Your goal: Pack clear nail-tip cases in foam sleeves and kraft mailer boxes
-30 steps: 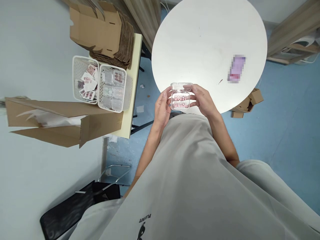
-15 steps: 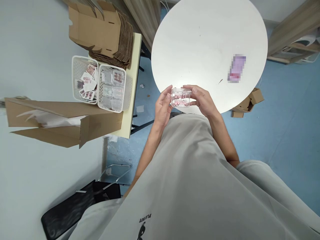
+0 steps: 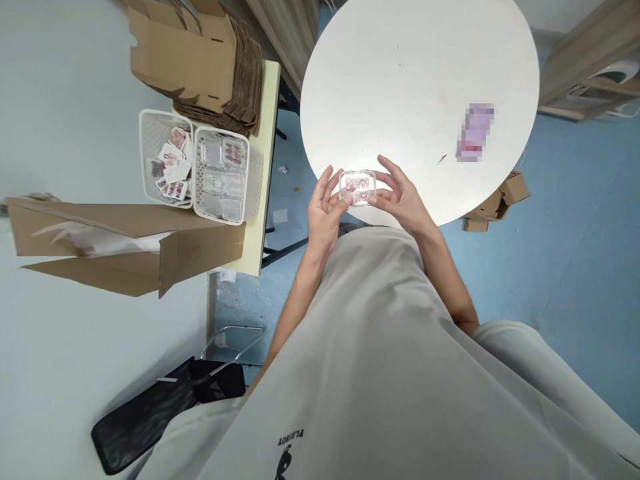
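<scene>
Between my two hands is a small clear plastic box (image 3: 358,189) with two rows of pink press-on nails showing inside. My left hand (image 3: 325,212) grips its left end, the thumb lying over the lower left corner. On the opposite end my right hand (image 3: 404,203) pinches it, thumb at the lower right corner and the index finger raised away. The box is held over the near edge of the round white table (image 3: 420,87), its broad face turned up toward me.
To the left, a narrow table (image 3: 267,167) bears a stack of flat brown cartons (image 3: 185,57), a white basket of nail cards (image 3: 167,193) and a white basket of clear boxes (image 3: 220,217). An open carton (image 3: 210,257) stands nearer. A blurred purple item (image 3: 475,133) lies on the round table.
The clear box has tilted so its face shows more fully, and it sits slightly farther up. Both thumbs have come onto its near edge, and my right index finger has lifted.
</scene>
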The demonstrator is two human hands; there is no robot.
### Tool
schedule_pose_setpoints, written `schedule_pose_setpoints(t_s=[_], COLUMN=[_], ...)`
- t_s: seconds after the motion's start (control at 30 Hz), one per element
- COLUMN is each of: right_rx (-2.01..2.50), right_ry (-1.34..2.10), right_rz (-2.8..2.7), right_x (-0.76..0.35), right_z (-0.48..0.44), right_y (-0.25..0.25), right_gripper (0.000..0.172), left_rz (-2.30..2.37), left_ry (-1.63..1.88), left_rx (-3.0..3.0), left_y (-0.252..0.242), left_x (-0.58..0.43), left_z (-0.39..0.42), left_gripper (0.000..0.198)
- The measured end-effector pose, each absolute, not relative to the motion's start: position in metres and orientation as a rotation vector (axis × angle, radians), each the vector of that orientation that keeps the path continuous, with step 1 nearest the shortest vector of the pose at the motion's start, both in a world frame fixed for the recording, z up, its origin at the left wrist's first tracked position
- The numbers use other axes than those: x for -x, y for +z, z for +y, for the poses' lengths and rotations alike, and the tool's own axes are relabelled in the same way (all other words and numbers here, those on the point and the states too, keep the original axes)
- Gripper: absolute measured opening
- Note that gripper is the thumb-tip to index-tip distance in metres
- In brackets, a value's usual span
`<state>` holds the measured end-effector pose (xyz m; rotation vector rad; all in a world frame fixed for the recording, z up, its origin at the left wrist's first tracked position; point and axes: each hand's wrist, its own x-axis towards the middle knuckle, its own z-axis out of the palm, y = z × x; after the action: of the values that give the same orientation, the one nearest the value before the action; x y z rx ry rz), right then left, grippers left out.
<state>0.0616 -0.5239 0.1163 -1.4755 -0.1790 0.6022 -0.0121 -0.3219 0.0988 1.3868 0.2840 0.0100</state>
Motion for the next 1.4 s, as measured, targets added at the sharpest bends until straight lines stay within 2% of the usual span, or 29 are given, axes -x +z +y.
schedule_pose_setpoints(t_s=[0.17,0.37,0.57,0.8,0.93,1.07,1.13,1.27,1.4], right_rx=[1.476,1.496,1.477,1.441,1.439,1.407,1.386,1.37,1.447], right_ry=[0.592,0.57,0.605,0.72,0.74,0.82,0.858,0.848,0.805], right_rz=[-0.156,-0.139,-0.069,0.03,0.181,0.357,0.491,0.739,0.811], right_x=[-0.062,-0.066,-0.07,-0.076,-0.104,-0.144,-0.161,-0.182,-0.187], right_z=[-0.522,-0.517,-0.522,-0.511,-0.49,-0.463,-0.45,-0.437,-0.438], right_y=[0.114,0.111,0.106,0.092,0.064,0.019,-0.004,-0.04,-0.055], right_gripper=[0.108,0.105,0.091,0.084,0.072,0.036,0.023,0.025,0.03], left_rz=[0.273,0.287,0.305,0.413,0.625,0.779,0.863,0.958,1.016], left_ry=[0.015,0.103,0.078,0.039,0.024,0.041,0.061,0.092,0.164], left_rx=[-1.463,-1.526,-1.529,-1.512,-1.477,-1.444,-1.416,-1.357,-1.319], left_y=[0.096,0.094,0.099,0.09,0.095,0.1,0.099,0.097,0.101], left_x=[0.01,0.003,-0.007,-0.011,-0.009,0.0,0.006,0.024,0.044], left_z=[-0.322,-0.321,-0.321,-0.318,-0.306,-0.293,-0.288,-0.28,-0.27], left_gripper=[0.107,0.098,0.098,0.104,0.104,0.094,0.091,0.093,0.096])
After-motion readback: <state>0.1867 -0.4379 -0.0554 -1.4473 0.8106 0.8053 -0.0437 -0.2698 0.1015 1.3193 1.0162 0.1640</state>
